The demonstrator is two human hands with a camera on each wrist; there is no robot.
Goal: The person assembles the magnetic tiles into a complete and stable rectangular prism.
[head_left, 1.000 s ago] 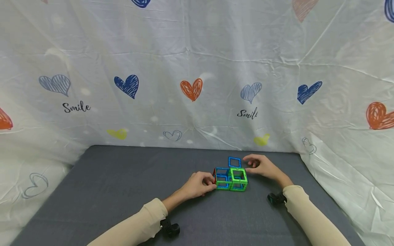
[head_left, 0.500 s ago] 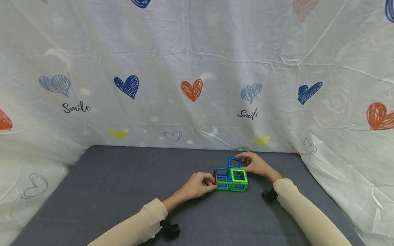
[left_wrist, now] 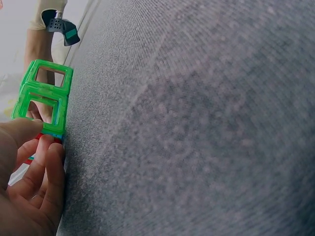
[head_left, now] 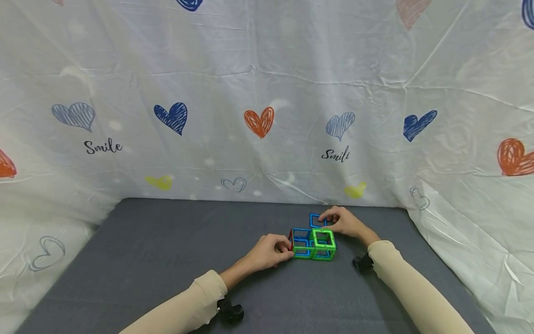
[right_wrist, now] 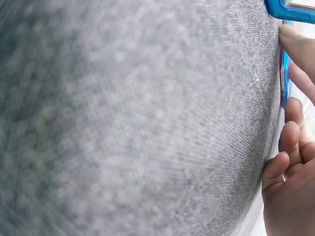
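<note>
A two-cell block of magnetic tiles [head_left: 312, 247] rests on the dark cloth, its frames green and blue, with a green tile [head_left: 323, 231] over the right cell. My left hand [head_left: 267, 252] grips the block's left end, where a red tile [head_left: 290, 237] shows; thumb and fingers close round that end in the left wrist view. Just behind the block a blue square tile [head_left: 310, 221] lies flat. Its right edge is between the thumb and forefinger of my right hand [head_left: 346, 222]. In the right wrist view this blue tile [right_wrist: 286, 88] is partly hidden by the fingers.
A grey cloth-covered table [head_left: 167, 260] lies under everything. Behind it hangs a white curtain [head_left: 217, 153] printed with hearts. Black wrist cameras [head_left: 230, 311] sit below both sleeves.
My right hand has moved left from beside the block to the blue tile, and its fingers now overlap the tile's right edge. The left hand and the block have stayed put.
</note>
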